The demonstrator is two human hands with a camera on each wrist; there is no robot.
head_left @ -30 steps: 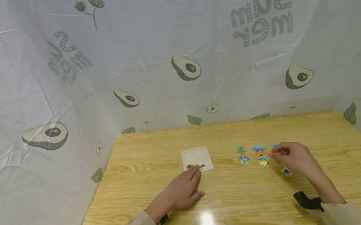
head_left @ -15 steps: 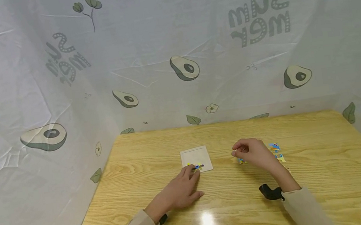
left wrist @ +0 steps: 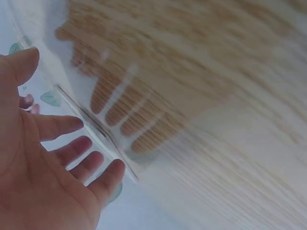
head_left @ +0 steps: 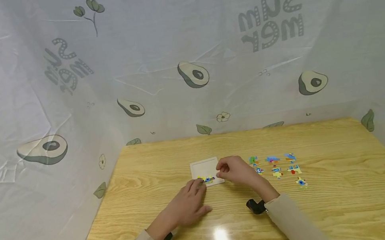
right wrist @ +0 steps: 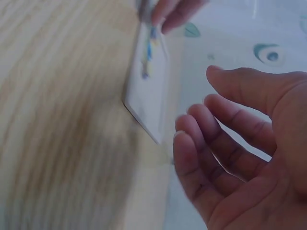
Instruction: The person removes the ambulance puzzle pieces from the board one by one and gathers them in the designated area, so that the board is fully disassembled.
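Note:
My left hand (head_left: 188,203) lies with fingers extended, fingertips on the near left part of a pale square puzzle tray (head_left: 205,164). Joined colourful puzzle pieces (head_left: 208,179) run along the tray's near side, partly covered by those fingertips. At the tray's right edge hovers my right hand (head_left: 240,172), its fingers loosely bent. The right wrist view shows a gap between thumb and fingers of the right hand (right wrist: 240,148), with nothing in it. The left wrist view has the left hand (left wrist: 53,158) with spread fingers at the tray's edge (left wrist: 96,127).
Several loose puzzle pieces (head_left: 276,172) lie in rows to the right of the tray, one of them (head_left: 301,182) nearer to me. The wooden table (head_left: 147,161) is bounded by a pale curtain (head_left: 156,60) at the back and sides.
My right hand has moved left from above the loose pieces to the tray's right edge. My left hand has stayed at the tray. The loose pieces lie uncovered now.

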